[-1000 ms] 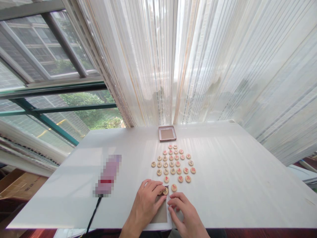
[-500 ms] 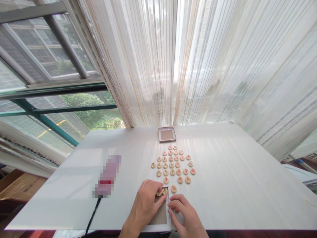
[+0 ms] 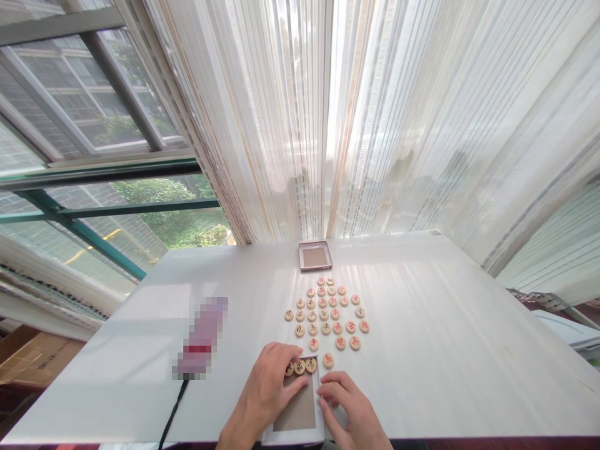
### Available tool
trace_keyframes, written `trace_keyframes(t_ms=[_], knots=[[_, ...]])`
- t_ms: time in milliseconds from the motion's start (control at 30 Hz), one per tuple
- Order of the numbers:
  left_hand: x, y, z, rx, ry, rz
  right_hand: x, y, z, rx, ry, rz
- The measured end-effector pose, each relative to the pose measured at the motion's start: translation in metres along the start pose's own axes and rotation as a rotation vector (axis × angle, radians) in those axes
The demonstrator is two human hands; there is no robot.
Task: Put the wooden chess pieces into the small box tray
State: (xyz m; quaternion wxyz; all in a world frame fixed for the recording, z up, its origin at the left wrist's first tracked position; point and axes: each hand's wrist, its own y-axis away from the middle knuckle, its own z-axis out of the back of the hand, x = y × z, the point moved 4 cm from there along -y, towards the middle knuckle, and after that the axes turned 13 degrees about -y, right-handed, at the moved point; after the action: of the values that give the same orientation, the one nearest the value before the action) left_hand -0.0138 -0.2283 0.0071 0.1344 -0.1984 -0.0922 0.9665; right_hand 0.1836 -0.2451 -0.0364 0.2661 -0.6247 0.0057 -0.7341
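A shallow white tray with a brown floor lies at the table's near edge. Three round wooden chess pieces with dark characters sit in a row along its far end. My left hand rests on the tray's left side, fingers curled over the leftmost piece. My right hand presses its fingertips against the tray's right rim, fingers bent, holding no piece. Several more wooden pieces, marked in red or dark, lie spread on the white table just beyond the tray.
A small pink-rimmed box lid lies at the table's far edge by the sheer curtains. A blurred pink object with a black cable lies on the left. A cardboard box sits below the table on the left.
A third piece now shows at the left of the tray's row as my left hand drew back a little. The camera tilted slightly, showing more of the tray.
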Motion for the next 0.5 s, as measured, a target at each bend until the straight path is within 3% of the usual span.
trace_keyframes(t_ms=[500], knots=[[0.026, 0.014, 0.01, 0.031, -0.014, 0.063, -0.009, 0.002, -0.002, 0.011, 0.019, 0.042]])
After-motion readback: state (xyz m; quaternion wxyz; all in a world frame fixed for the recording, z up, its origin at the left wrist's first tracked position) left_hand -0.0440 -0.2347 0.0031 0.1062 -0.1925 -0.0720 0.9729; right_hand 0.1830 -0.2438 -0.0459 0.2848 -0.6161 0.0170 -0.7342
